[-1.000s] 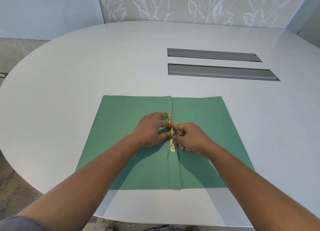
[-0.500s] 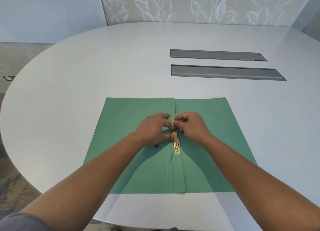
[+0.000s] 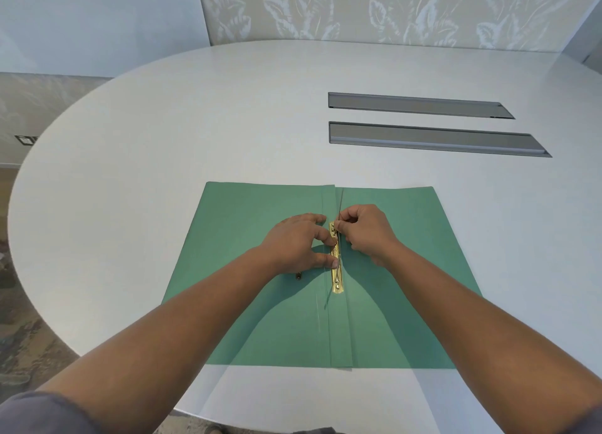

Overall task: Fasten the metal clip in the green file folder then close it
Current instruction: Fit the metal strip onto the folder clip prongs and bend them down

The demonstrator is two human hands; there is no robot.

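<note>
Hands (image 3: pixel 329 238) pinch unlabelled metal clip (image 3: pixel 336 270) — folder (image 3: pixel 254 225) open.

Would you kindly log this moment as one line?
green file folder: open, flat | metal clip: at spine | left hand, right hand: both on clip

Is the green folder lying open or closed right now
Open. The green paper file folder lies spread flat on the white oval table, both covers out either side of the brass metal clip along its spine.
</note>
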